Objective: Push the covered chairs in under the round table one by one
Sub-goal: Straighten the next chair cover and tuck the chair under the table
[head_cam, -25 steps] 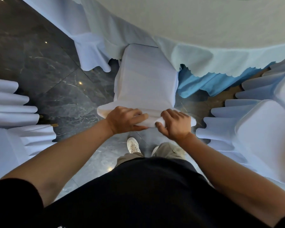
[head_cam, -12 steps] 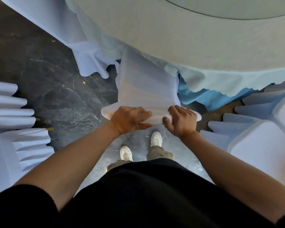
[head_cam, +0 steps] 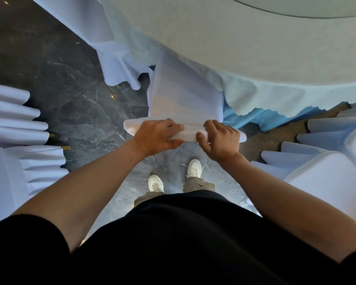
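The covered chair (head_cam: 183, 99) stands directly in front of the person, at the edge of the round table (head_cam: 234, 38). Its far end lies under the scalloped hem of the pale tablecloth (head_cam: 286, 99). The top edge of its back sits clear of the hem, on the person's side.

Hand positions:
- The left hand (head_cam: 157, 136) grips the top edge of the chair back, left of centre. The fingers are curled over the far side and the thumb presses the near side.
- The right hand (head_cam: 221, 140) grips the same edge, right of centre. The fingers are curled over the top and the thumb rests on the near face of the cover.
- The 2 hands are near each other, with a short strip of white cover visible between them.

Surroundings:
- A blue skirt (head_cam: 255, 120) hangs below the tablecloth, just right of the held chair.
- 1 pleated chair (head_cam: 12, 124) stands at the left and 1 pleated chair (head_cam: 327, 165) at the right, both apart from the held chair.
- A further white cover (head_cam: 111, 58) hangs at the table edge, upper left.
- The floor (head_cam: 60, 68) is dark marbled tile. 2 white shoes (head_cam: 155, 183) stand on it below the hands.
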